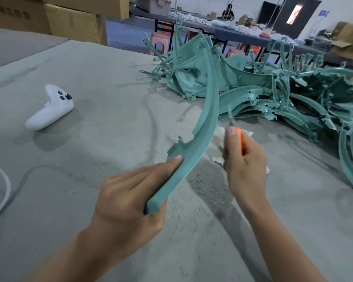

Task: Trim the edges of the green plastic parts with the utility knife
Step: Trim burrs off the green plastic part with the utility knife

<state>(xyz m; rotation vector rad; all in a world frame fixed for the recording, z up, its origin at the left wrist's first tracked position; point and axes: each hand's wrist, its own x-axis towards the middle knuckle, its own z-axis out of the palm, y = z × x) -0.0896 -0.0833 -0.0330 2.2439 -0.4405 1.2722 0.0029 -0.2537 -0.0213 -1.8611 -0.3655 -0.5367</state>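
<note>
Though blurry — knife (pixel 240 143) beside green part (pixel 209 119)

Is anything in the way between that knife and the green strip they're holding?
Nothing visible. The utility knife in the right hand points up just right of the curved green part gripped by the left hand, an open gap between them. White scraps lie on the table beneath.

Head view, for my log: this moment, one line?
left hand holds green part | right hand grips knife | contact unclear
</note>
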